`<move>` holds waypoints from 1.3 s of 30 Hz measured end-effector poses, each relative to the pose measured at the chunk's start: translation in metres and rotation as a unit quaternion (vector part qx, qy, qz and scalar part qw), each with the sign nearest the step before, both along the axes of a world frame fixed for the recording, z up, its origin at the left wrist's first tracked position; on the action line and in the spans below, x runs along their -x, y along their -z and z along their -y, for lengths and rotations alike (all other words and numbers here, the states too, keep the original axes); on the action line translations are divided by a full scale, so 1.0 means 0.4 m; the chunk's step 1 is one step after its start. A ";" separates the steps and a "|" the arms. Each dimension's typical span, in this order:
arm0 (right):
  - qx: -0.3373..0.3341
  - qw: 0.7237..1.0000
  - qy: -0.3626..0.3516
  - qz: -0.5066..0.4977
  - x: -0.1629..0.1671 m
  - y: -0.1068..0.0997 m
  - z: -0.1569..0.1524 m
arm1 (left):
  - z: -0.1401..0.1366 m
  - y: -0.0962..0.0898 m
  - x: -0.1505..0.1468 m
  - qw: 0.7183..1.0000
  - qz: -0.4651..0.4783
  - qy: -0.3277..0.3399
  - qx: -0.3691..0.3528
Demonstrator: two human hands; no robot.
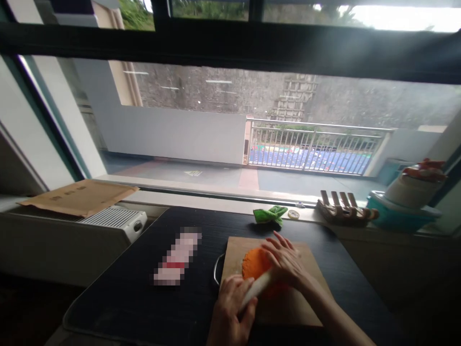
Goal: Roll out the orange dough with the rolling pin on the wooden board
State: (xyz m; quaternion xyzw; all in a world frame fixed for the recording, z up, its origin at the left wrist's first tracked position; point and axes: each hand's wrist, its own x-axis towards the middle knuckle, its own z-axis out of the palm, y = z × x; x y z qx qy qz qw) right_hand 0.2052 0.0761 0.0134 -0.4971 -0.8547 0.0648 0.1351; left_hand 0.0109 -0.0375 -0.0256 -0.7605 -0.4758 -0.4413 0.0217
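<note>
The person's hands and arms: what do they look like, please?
Left hand and right hand are bare, with slender fingers; no glove or ring is visible. The right forearm shows no sleeve, watch or marking; the left is mostly out of frame.

there's room to pass between the cutting board (233, 254) and blurred pink item (178, 257) (a metal handle (215, 271) juts in).

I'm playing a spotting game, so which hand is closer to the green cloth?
Right. The right hand is just below the green cloth in the picture, not touching it; the left hand is farther down and to its left.
</note>
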 end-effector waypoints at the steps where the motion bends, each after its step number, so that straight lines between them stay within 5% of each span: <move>1: 0.010 1.000 0.027 0.003 0.032 -0.011 -0.026 | 0.001 -0.002 0.000 1.000 0.016 -0.023 0.004; 6: 0.035 0.998 0.046 0.014 0.103 -0.036 -0.085 | 0.004 0.003 -0.005 0.997 0.014 -0.071 -0.008; 15: -0.022 0.998 0.060 0.030 -0.090 0.053 0.136 | 0.017 -0.017 -0.005 0.999 -0.032 -0.009 0.019; 22: 0.071 0.989 0.123 0.044 0.090 -0.032 -0.068 | 0.011 -0.007 -0.014 0.994 0.058 -0.089 0.029; 25: 0.071 0.990 0.118 0.041 0.111 -0.044 -0.091 | 0.013 -0.005 -0.015 0.993 0.071 -0.094 0.025; 34: -0.076 0.989 0.116 0.050 -0.093 0.087 0.194 | 0.019 -0.005 -0.010 0.996 0.041 -0.070 0.032; 39: 0.025 0.988 0.144 0.045 0.015 0.015 0.061 | 0.013 -0.005 -0.012 0.996 0.039 -0.071 0.024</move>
